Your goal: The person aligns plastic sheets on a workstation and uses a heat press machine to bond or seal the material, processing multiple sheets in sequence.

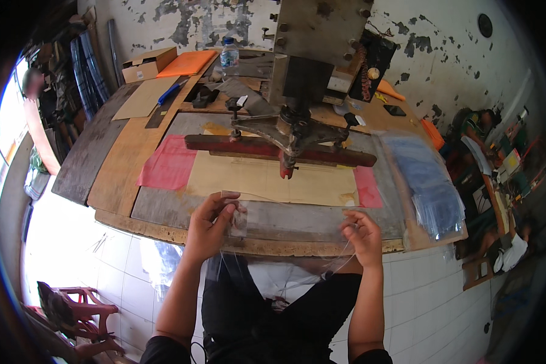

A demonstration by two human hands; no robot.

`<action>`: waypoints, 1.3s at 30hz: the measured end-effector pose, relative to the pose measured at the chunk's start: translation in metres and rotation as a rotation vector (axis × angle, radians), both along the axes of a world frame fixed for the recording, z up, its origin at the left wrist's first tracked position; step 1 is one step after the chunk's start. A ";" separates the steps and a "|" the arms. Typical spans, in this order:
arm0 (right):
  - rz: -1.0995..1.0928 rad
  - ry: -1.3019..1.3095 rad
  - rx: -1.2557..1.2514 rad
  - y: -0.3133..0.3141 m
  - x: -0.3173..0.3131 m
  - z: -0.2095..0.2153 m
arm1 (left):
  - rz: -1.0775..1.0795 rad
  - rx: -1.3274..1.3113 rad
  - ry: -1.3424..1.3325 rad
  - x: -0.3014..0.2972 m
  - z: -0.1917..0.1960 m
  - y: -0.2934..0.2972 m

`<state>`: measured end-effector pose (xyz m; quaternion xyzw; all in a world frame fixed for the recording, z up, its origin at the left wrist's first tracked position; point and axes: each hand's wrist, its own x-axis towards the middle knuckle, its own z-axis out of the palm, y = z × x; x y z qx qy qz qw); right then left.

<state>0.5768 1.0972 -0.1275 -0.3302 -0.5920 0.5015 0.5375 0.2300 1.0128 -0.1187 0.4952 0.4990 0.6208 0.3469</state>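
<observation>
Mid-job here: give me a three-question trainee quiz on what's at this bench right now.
1. True or false: both hands grip the clear plastic bag.
2. Which hand pinches the bag's upper corner? A) left hand B) right hand
3. What lies stacked at the worktable's right end?

Key: 1 true. 2 A. 3 a stack of clear bags, beside the red press bar.
</observation>
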 end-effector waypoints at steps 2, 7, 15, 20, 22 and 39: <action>0.078 -0.348 0.038 -0.008 0.012 0.000 | -0.027 0.060 -0.038 0.005 0.019 -0.009; -0.136 -0.001 0.121 -0.038 0.036 0.035 | 0.237 0.310 0.382 0.015 0.060 -0.027; -0.381 0.698 0.218 -0.101 0.042 0.078 | -0.044 0.470 0.791 0.094 0.013 -0.080; -0.466 0.786 0.174 -0.136 0.041 0.089 | -0.021 0.188 0.753 0.128 -0.012 -0.066; -0.587 0.817 0.118 -0.149 0.039 0.098 | -0.158 0.149 0.744 0.132 -0.014 -0.063; -0.879 -0.692 1.191 -0.166 0.047 0.051 | -1.377 -0.220 -0.668 0.042 0.005 -0.072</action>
